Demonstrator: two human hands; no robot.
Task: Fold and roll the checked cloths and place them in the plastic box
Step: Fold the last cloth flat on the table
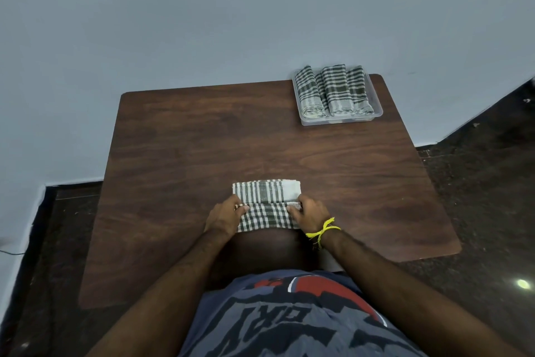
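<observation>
A green-and-white checked cloth (265, 200) lies folded into a narrow strip near the front middle of the brown wooden table (202, 139). Its near part is rolled up. My left hand (225, 213) grips the roll's left end and my right hand (308, 213), with a yellow thread at the wrist, grips its right end. The flat unrolled part extends away from me. At the table's far right corner stands a clear plastic box (376, 117) holding several rolled checked cloths (335, 90) side by side.
The table stands against a pale blue wall (202, 23). Dark speckled floor (477, 183) surrounds it on the left and right. My torso in a printed blue shirt presses against the table's near edge.
</observation>
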